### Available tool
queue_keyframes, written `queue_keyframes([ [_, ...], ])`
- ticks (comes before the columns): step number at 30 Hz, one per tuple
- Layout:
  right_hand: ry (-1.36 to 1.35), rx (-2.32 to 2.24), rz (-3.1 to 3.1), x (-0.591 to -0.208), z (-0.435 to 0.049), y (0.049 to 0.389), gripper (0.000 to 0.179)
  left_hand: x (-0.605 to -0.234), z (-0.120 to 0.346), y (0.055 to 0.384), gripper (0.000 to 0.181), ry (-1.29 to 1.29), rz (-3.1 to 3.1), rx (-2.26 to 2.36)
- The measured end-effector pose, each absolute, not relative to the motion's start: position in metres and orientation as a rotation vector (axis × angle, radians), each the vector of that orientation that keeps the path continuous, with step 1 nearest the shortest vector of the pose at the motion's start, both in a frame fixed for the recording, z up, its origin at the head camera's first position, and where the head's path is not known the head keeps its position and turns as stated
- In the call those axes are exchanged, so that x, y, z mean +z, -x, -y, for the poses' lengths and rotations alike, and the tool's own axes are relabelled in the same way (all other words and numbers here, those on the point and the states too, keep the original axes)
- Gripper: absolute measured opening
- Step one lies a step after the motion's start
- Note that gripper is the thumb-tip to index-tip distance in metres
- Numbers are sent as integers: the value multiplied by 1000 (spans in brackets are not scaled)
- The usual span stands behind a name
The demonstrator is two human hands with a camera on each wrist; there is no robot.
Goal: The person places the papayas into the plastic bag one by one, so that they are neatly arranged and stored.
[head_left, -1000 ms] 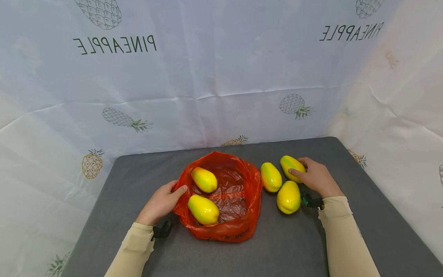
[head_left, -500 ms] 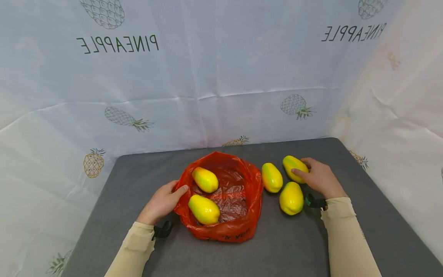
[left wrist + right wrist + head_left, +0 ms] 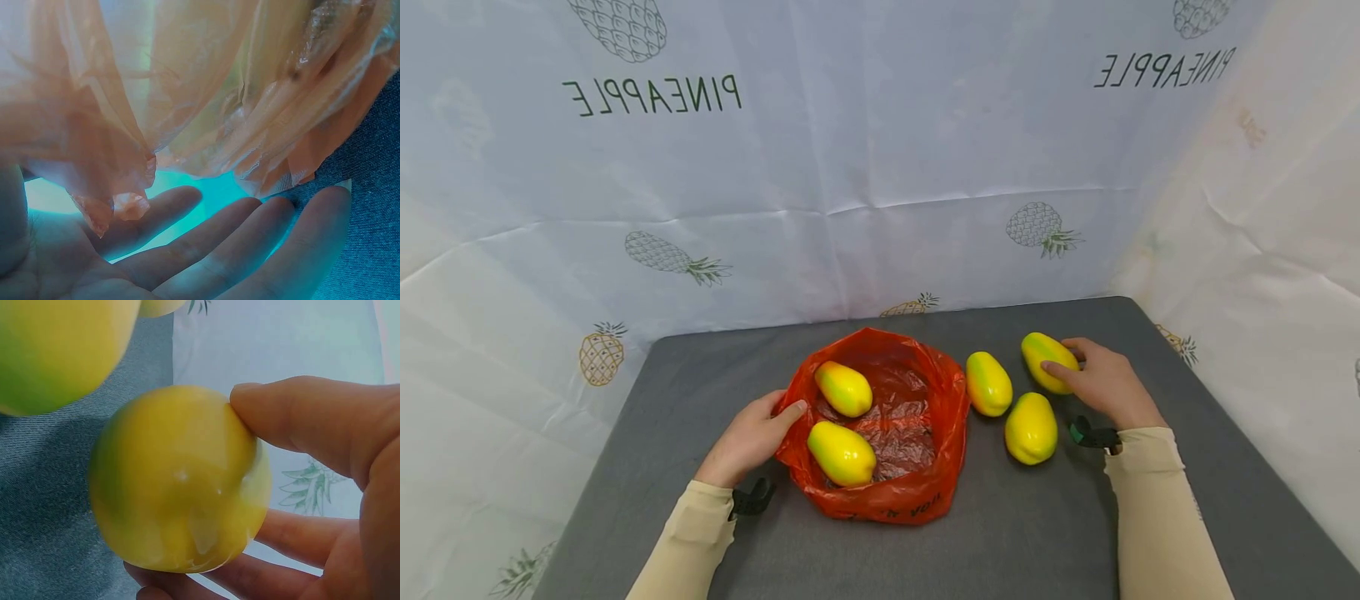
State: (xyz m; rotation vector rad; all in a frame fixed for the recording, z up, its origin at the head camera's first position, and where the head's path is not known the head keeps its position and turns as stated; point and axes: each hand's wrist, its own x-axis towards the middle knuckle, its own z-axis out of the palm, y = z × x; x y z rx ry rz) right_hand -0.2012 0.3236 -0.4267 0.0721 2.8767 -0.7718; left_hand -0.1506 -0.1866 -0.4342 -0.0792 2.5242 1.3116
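Note:
An open red plastic bag [image 3: 880, 504] stands on the dark grey table, with a papaya [image 3: 844, 389] and a second papaya [image 3: 841, 454] inside, both glossy yellow. My left hand [image 3: 752, 437] holds the bag's left rim, thumb over the edge and fingers outside; in the left wrist view these fingers [image 3: 250, 244] stretch under the crinkled plastic. At the table's back right my right hand [image 3: 1108, 383] grips a yellow-green papaya [image 3: 1047, 361], thumb on the near side. The right wrist view shows the papaya [image 3: 181, 487] end-on between thumb and fingers.
Right beside the bag lies a papaya [image 3: 988, 383], with another papaya [image 3: 1031, 428] just in front of it. The grey table [image 3: 1000, 542] ends at a white curtain [image 3: 880, 150] printed with pineapples, which also runs along both sides.
My right hand has shifted slightly to the right with the papaya, widening the gap to the two beside it. My left hand and the bag stay where they were.

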Motion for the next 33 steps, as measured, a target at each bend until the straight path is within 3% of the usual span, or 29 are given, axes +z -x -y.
queue_keyframes([
  [33, 18, -763, -2941, -404, -308, 190, 94, -433, 187, 149, 54, 105, -2516, 1314],
])
